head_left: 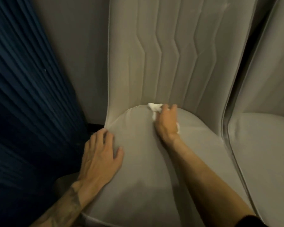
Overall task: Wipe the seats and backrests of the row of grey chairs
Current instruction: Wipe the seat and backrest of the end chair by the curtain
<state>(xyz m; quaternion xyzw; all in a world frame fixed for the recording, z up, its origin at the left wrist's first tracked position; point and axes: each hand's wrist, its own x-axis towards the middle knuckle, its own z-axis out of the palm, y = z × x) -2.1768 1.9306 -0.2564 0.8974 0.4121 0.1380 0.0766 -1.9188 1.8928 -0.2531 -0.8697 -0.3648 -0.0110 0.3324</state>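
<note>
Left hand (99,154) flat on seat (138,169), white cloth (154,107) gripped in right fingers (168,110)

1. Seat (138,161): was a plain light grey.
2. Backrest (170,54): was the same light grey, with vertical stitched channels that kinked in a zigzag at mid-height and a paler piped edge.
3. Cloth (154,108): was white.
4. Curtain (23,95): was dark navy blue, in narrow pleats.
5. Neighbouring chair (261,145): was a matching light grey, with a plain seat.
6. Wall (82,54): was flat grey.
7. Left forearm (69,205): bore dark tattoo markings.
8. Sleeve (251,221): was black.
</note>
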